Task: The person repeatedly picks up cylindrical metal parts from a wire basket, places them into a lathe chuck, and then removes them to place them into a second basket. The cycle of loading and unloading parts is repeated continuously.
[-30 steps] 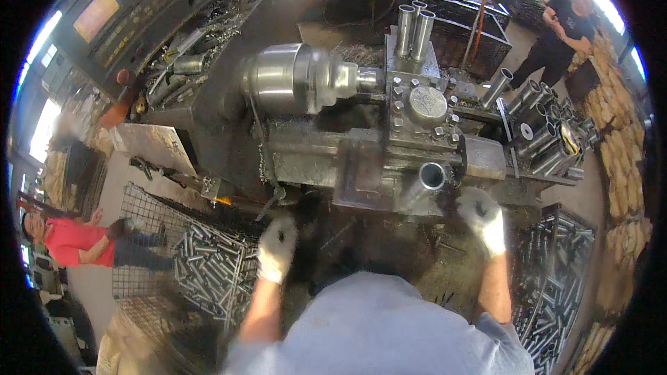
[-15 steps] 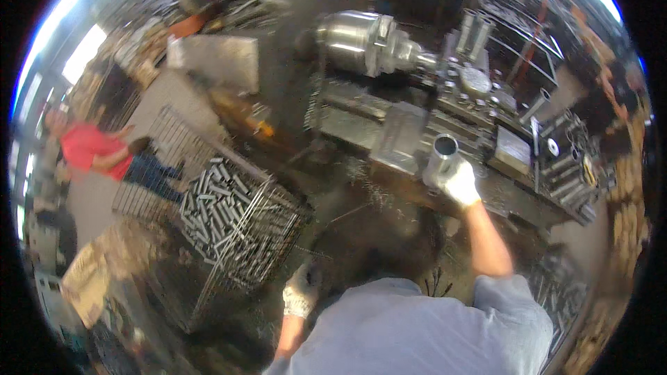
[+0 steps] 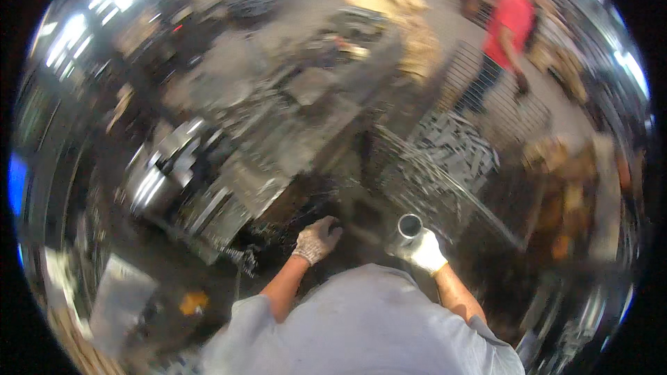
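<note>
My right hand (image 3: 426,253), in a white work glove, is closed around a short metal tube (image 3: 410,226). The tube's round, dark open end faces up toward me. Ahead of that hand stands a wire-sided crate (image 3: 479,203) with many grey metal tube pieces (image 3: 455,147) heaped inside. My left hand (image 3: 317,241), gloved too with a soiled palm side, hangs low in front of my body, near the lathe. Its fingers look partly bent, but blur hides whether they are apart; nothing held can be made out there.
At left is a lathe with a shiny metal chuck (image 3: 156,180) and a long greasy bed. A person in a red shirt (image 3: 513,24) stands beyond the crate, by a wire mesh panel (image 3: 538,114). Brown sacking (image 3: 417,38) lies at the back. Metal shavings (image 3: 243,258) lie beside the lathe.
My view has turned strongly to the right, so the crate and the person now appear at right, the lathe at left. My right hand has carried the tube from over the lathe toward the crate.
</note>
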The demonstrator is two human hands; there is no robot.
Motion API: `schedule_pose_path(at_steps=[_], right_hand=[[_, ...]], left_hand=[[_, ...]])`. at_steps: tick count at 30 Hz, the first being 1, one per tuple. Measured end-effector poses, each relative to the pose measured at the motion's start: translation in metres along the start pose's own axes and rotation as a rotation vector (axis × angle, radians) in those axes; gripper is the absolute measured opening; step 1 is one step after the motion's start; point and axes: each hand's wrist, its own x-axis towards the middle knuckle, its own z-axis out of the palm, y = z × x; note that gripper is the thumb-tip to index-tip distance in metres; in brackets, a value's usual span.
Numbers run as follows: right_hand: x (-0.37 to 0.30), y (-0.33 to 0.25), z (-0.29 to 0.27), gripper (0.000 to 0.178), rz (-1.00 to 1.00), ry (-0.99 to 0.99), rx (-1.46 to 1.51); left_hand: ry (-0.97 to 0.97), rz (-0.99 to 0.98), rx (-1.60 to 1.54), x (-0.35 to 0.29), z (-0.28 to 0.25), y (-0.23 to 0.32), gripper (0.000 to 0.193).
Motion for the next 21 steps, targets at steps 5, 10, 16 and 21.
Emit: schedule_pose_path(at_steps=[5, 10, 16, 21], right_hand=[[0.105, -0.112, 0.030, 0.040, -0.497, -0.225, -0.041], [0.221, -0.199, 0.048, 0.055, -0.742, -0.237, -0.091], [0.309, -0.229, 0.061, 0.063, -0.722, -0.405, -0.031], [0.361, -0.254, 0.008, 0.060, -0.897, -0.746, -0.301]], left_hand=[[0.317, -0.497, -0.211, -0.073, -0.027, -0.102, 0.040], [0.868, -0.826, -0.807, -0.159, 0.028, -0.195, 0.041], [1.905, -1.282, -0.504, -0.224, 0.015, -0.215, 0.059], [1.858, -1.270, -0.055, -0.223, -0.030, -0.196, 0.055]])
